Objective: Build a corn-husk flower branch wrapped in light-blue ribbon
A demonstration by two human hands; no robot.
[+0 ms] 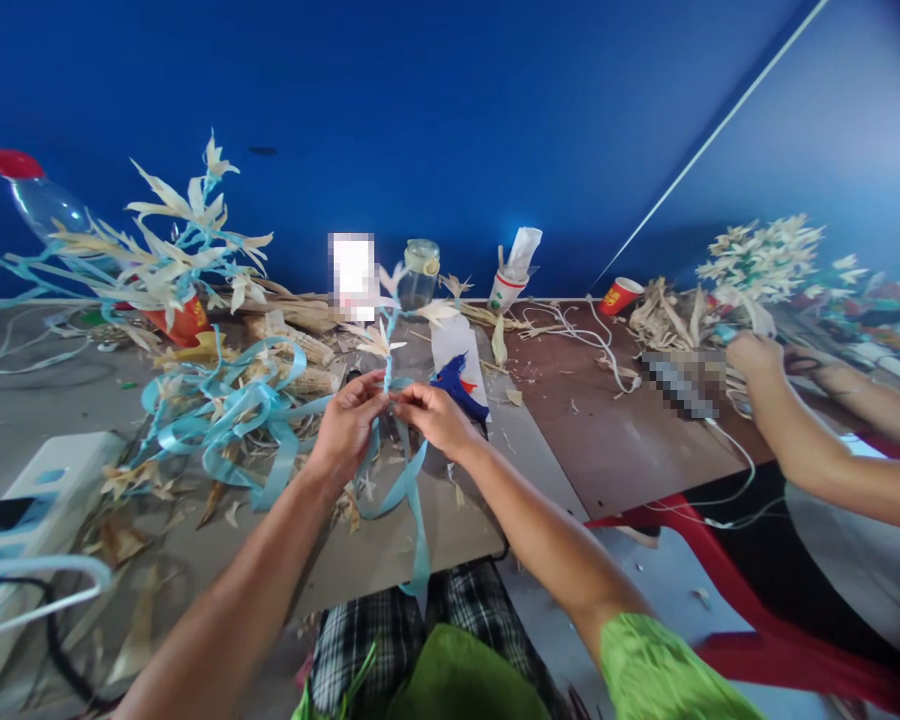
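Between my two hands stands a craft flower stem (388,370), wrapped in light blue ribbon and bearing pale husk flowers. My left hand (351,425) pinches its lower end. Right beside it, the fingers of my right hand (436,415) are pinched at the ribbon (418,500), whose loose tail hangs over the table edge toward my lap. A tangle of the same blue ribbon (229,440) lies to the left among husk scraps. Just beyond my right hand is a blue glue gun (459,388) with an orange trigger. My fingertips partly cover the stem's base.
A white power strip (45,500) lies at left. Behind stand a flower branch in a red cup (180,322), a glass jar (421,275) and a white cup (506,290). A red paper cup (619,296) tilts farther right. Another person's hands (756,360) work at far right.
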